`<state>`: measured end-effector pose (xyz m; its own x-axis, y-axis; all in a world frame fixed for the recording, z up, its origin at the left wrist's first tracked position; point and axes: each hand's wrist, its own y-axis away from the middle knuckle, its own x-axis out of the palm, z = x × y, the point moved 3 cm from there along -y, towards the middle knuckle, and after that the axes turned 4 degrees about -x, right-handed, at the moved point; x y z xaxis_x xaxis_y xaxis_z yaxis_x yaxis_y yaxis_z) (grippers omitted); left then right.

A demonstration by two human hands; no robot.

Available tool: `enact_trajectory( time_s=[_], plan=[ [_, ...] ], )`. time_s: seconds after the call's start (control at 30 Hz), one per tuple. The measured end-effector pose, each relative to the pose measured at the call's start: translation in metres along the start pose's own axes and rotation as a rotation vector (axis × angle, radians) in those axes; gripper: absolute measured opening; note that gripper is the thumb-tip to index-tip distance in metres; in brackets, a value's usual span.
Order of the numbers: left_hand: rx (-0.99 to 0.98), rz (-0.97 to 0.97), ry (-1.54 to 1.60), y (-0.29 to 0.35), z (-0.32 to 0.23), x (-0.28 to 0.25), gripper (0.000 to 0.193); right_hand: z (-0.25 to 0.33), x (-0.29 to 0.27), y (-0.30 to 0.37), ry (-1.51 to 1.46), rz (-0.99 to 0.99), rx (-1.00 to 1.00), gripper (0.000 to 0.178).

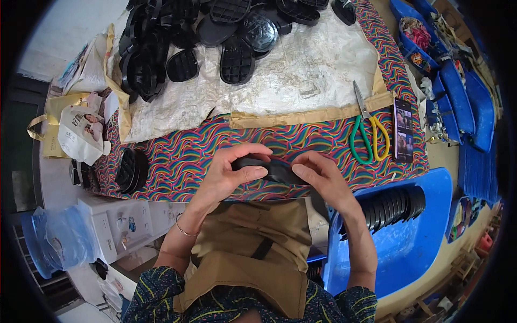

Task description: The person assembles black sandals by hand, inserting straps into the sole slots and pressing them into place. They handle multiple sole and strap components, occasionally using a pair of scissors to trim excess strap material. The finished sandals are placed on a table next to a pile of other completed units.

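Observation:
Between my hands, just above the near edge of the table, is a smooth black shoe sole point(280, 172). My left hand point(229, 171) grips its left end, thumb on the near side and fingers curled over the far side. At the other end, my right hand point(322, 176) pinches it with thumb and fingers. Beyond lies a heap of black soles point(237, 60), some with a gridded hollow face up, on a worn white woven sheet point(301, 81). A small stack of similar black soles point(132, 171) stands to the left of my left hand.
Scissors point(366, 132) with green and yellow handles lie right of the sheet, beside a phone point(403, 131). Below the table's right side, a blue tub point(414, 253) holds a row of black soles point(390, 210). A paper bag point(81, 132) stands far left; blue bins point(458, 97) are far right.

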<state>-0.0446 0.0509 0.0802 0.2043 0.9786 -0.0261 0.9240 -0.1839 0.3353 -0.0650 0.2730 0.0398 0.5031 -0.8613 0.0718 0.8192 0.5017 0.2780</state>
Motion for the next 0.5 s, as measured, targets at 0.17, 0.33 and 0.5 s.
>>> enact_trajectory(
  time_s=[0.17, 0.33, 0.5],
  plan=[
    [0.018, 0.009, -0.004, 0.0, 0.001, 0.001, 0.035, -0.004, -0.006, -0.004, -0.136, 0.116, 0.16, 0.027],
    [0.07, -0.005, -0.042, 0.0, 0.005, -0.003, 0.033, 0.027, -0.002, 0.013, -0.132, -0.047, 0.045, 0.021],
    [0.044, -0.005, -0.005, 0.001, 0.008, -0.005, 0.032, 0.022, -0.001, 0.022, -0.102, -0.134, -0.051, 0.011]
  ],
)
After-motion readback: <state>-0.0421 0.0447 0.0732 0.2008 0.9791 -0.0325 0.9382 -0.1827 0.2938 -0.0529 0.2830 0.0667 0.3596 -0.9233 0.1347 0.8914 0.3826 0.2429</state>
